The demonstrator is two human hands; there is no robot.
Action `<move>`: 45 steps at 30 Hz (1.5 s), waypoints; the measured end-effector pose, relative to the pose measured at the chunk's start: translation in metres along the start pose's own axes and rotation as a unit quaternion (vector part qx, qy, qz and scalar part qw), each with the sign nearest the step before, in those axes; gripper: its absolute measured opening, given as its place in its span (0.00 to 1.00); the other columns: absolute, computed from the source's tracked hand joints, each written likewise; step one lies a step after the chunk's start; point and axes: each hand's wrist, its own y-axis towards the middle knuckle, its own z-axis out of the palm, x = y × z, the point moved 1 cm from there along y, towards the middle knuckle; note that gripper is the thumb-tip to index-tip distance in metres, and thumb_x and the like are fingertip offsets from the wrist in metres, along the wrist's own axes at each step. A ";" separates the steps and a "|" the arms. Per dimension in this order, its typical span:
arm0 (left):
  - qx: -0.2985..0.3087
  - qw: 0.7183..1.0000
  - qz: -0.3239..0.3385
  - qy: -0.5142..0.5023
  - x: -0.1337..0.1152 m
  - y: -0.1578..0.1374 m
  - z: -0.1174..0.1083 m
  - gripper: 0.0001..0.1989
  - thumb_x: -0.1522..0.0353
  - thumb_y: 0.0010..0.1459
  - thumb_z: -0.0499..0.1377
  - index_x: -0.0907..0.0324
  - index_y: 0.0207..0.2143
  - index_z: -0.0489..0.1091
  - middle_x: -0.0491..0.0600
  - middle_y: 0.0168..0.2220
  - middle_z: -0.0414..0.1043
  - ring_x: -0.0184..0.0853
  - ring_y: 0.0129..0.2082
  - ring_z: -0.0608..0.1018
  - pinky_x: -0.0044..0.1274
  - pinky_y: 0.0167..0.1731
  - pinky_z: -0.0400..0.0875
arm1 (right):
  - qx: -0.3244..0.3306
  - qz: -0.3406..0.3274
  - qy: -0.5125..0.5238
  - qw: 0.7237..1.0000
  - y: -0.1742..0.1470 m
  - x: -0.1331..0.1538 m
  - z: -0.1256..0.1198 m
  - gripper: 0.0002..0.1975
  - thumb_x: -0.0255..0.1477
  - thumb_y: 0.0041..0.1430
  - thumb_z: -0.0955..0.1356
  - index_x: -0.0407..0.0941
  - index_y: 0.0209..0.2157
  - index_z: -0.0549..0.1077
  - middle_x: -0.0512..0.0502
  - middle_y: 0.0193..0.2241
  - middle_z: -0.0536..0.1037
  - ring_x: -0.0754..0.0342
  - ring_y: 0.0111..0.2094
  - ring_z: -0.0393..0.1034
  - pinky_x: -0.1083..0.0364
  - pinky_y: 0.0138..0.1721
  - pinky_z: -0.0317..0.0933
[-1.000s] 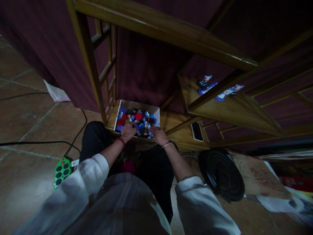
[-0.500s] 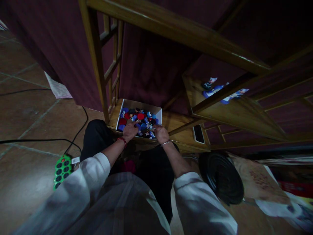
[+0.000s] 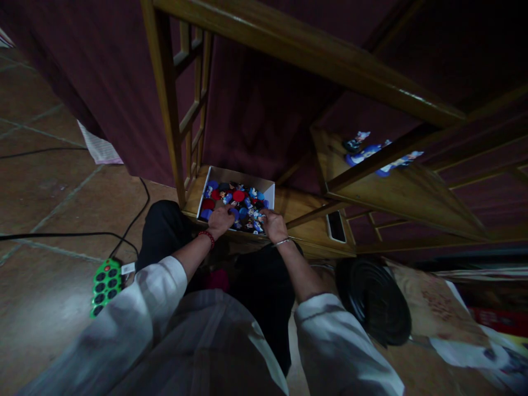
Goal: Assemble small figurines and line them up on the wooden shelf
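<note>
A shallow white box (image 3: 270, 193) on the low wooden shelf holds many small toy figurines (image 3: 249, 205) on round blue, red and dark bases. Over its front left part, my left hand (image 3: 220, 220) is closed, fingertips on a figurine with a blue round base (image 3: 234, 213). At the front right corner, my right hand (image 3: 274, 225) pinches a small pale figurine, mostly covered by the fingers. A red bead bracelet (image 3: 207, 237) circles the left wrist, a silver bangle (image 3: 282, 242) the right.
Wooden frame posts (image 3: 161, 104) rise around the shelf. More figurines (image 3: 365, 154) stand on a raised shelf at right. A phone-like dark object (image 3: 336, 226) lies right of the box. On the floor are a green power strip (image 3: 106, 287) and a black coiled item (image 3: 373, 300).
My right hand has shifted very slightly, its fingers still together at the box's right corner. The left hand stays nearly where it was. The whole view has moved a little.
</note>
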 end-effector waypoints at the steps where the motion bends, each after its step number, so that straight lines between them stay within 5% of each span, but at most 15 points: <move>1: 0.000 1.000 0.001 -0.001 0.000 0.000 0.000 0.20 0.69 0.54 0.51 0.52 0.49 0.68 0.49 0.40 0.74 0.37 0.41 0.75 0.24 0.41 0.66 | 0.002 -0.005 0.001 1.000 0.000 0.000 0.000 0.16 0.20 0.54 0.61 0.45 0.42 0.73 0.44 0.41 0.76 0.53 0.41 0.71 0.59 0.43 0.61; 10: -0.001 1.000 0.013 -0.004 0.002 0.000 0.001 0.20 0.69 0.54 0.51 0.53 0.50 0.68 0.50 0.42 0.74 0.37 0.42 0.75 0.25 0.42 0.66 | -0.018 -0.086 0.007 0.996 -0.009 -0.006 -0.004 0.13 0.23 0.58 0.61 0.44 0.38 0.75 0.44 0.43 0.74 0.55 0.43 0.68 0.59 0.44 0.60; 15: 0.004 1.000 -0.001 0.004 0.001 0.002 0.003 0.20 0.68 0.54 0.51 0.52 0.49 0.68 0.49 0.42 0.74 0.38 0.42 0.75 0.25 0.41 0.66 | 0.061 -0.061 -0.081 0.993 -0.020 0.003 -0.020 0.13 0.30 0.61 0.60 0.48 0.40 0.74 0.47 0.40 0.75 0.55 0.39 0.70 0.60 0.37 0.60; 25: 0.001 1.000 0.009 0.003 0.003 0.001 0.002 0.20 0.69 0.54 0.51 0.52 0.50 0.68 0.48 0.42 0.74 0.36 0.43 0.74 0.24 0.43 0.65 | 0.115 -0.015 -0.179 0.977 -0.020 0.017 -0.031 0.16 0.33 0.62 0.57 0.48 0.40 0.74 0.44 0.39 0.77 0.54 0.39 0.71 0.60 0.36 0.58; 32: 0.004 1.000 0.017 -0.019 0.005 0.003 0.004 0.20 0.70 0.53 0.52 0.53 0.49 0.68 0.49 0.43 0.73 0.36 0.44 0.74 0.23 0.44 0.65 | 0.103 0.015 -0.102 0.989 -0.021 0.014 -0.025 0.12 0.33 0.58 0.63 0.49 0.41 0.75 0.43 0.35 0.78 0.52 0.38 0.72 0.57 0.38 0.60; 45: 0.007 0.995 0.036 -0.093 0.014 0.009 0.008 0.21 0.71 0.53 0.51 0.56 0.51 0.67 0.47 0.43 0.73 0.32 0.41 0.75 0.23 0.43 0.66 | 0.077 -0.026 0.075 0.994 -0.013 0.014 -0.009 0.11 0.28 0.57 0.63 0.47 0.40 0.75 0.50 0.38 0.79 0.56 0.39 0.72 0.59 0.41 0.62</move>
